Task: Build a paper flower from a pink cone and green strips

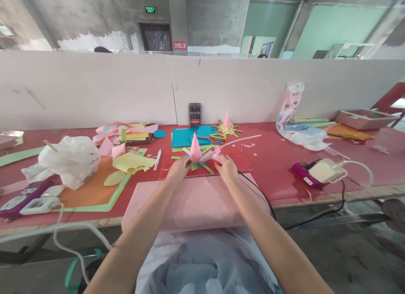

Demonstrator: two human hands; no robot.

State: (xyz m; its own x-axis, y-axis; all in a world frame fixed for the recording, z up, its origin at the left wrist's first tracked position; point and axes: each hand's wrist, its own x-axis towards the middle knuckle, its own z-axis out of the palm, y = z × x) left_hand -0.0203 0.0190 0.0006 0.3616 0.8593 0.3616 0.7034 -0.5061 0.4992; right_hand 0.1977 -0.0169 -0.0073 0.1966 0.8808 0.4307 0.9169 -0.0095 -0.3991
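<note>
In front of me a pink paper cone (195,149) stands upright, with green paper strips (207,169) spreading from its base. My left hand (179,169) pinches the near left side of this cone craft, its fingers closed at the base. A pink hot glue gun (216,154) is in my right hand (228,167). Its nozzle points left at the foot of the cone, and a long clear glue stick (242,139) juts out behind it. Whether the nozzle touches the paper I cannot tell. Beneath lies a red sheet (166,164).
A second cone craft (227,120) stands behind, near yellow-handled scissors (217,137) on blue paper (181,138). Paper scraps (134,161) and a white plastic bag (71,159) lie left. Purple power strips (27,199) sit on both sides. A black cord (264,197) runs off right.
</note>
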